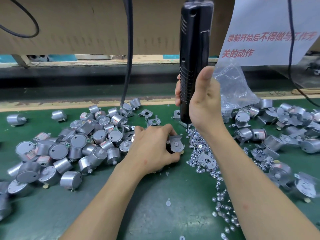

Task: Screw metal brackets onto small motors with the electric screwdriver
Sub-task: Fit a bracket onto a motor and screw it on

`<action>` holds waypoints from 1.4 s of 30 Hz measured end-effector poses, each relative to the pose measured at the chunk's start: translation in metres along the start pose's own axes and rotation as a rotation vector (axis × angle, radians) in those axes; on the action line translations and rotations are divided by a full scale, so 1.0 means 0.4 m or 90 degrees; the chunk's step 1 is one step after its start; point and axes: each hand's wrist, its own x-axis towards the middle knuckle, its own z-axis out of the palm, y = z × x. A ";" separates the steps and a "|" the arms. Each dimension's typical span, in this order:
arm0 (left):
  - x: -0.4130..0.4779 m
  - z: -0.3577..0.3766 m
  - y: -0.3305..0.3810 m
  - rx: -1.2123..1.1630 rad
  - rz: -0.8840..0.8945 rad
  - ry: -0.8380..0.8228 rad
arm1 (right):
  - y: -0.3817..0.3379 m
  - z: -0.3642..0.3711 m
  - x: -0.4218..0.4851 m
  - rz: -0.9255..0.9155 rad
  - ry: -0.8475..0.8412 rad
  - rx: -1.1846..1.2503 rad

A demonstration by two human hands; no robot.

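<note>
Near edge, between my forearms: bare green table (155, 205), open room. Left: a heap of motors (78, 146) blocks that side, with a narrow bare strip behind it. Right: screws (199, 141) strewn along my forearm, bracketed motors (258, 134) piled beyond. Centre back: screwdriver (194, 58) upright, black cable (128, 58) hanging to its left, plastic bag (233, 87) to its right. Loose brackets (149, 116) lie between cable and screwdriver.

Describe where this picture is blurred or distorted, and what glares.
Head view: wide-angle bending bows the bench edge; the motors on the right smear with blur; the left hand and its bracket are sharp; the screws glint; light is even.
</note>
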 end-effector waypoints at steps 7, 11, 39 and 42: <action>-0.002 -0.012 0.014 -0.023 0.045 0.077 | 0.013 -0.036 -0.011 -0.053 0.073 -0.197; -0.003 -0.019 0.027 -0.065 0.075 0.129 | -0.001 -0.069 -0.046 0.001 0.071 -0.220; 0.056 0.017 0.382 -0.327 0.124 0.067 | -0.172 -0.449 -0.174 0.346 0.519 0.627; 0.048 0.017 0.363 -0.310 0.102 0.064 | -0.147 -0.364 -0.181 0.374 0.435 0.423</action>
